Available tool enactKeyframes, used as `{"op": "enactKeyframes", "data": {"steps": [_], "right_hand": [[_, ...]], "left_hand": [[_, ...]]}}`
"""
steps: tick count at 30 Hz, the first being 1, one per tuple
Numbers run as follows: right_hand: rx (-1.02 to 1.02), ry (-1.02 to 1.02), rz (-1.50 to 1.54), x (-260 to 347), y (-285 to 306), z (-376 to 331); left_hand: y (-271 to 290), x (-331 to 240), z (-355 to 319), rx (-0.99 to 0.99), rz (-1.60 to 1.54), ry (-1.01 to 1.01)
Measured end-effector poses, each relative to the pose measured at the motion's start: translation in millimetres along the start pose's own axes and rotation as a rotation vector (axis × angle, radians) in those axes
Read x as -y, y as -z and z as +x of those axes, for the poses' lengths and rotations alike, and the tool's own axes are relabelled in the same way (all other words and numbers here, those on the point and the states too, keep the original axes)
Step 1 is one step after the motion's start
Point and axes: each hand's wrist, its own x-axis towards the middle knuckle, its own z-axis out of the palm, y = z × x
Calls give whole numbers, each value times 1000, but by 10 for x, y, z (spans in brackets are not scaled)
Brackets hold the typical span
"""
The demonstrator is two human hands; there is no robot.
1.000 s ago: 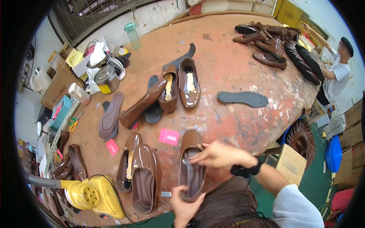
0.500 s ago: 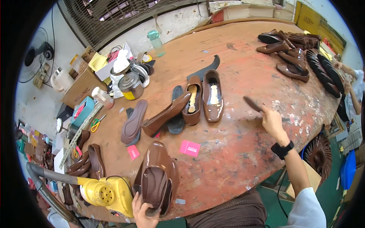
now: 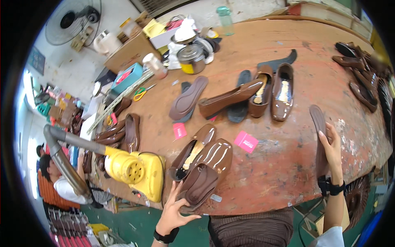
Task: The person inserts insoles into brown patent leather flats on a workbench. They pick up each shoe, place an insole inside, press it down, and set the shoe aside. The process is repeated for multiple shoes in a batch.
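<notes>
Insole [image 3: 317, 117] in Right Grip [image 3: 332, 151]

Right grip: thumb and fingers pinch the insole lengthwise, at right of frame. Left grip [image 3: 172, 210]: thumb and fingers stand spread at the heel end of a square-toed shoe [image 3: 220, 153], lower centre of frame; firm contact cannot be confirmed.

Containers, upper left: a turquoise box [image 3: 130, 82] contains pink items. Right of it stands a lidded can [image 3: 195, 66]; its contents cannot be identified. A transparent green bottle [image 3: 225, 21] stands at top centre.

Labels: the can carries a yellow label. A pink card [image 3: 246, 142] with white print lies mid-frame on the worn, reddish-brown tabletop [image 3: 259, 181].

Materials: the shoe has a glossy brown upper and matt lining; the insole is matt brown, thin, elongated.
</notes>
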Motion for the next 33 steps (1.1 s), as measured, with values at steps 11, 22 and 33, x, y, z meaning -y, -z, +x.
{"op": "enactKeyframes", "data": {"steps": [11,22,33], "right_hand": [[134,424,-759,204,-383,-4],[752,846,-483,1102,-2940,489],[676,1184,-881,742,-4514,802]], "left_hand": [[-807,168,-210,-562,-110,-14],[-707,-315,-1249,-941,-88,197],[-1126,103,-1295,-1109,-227,568]]}}
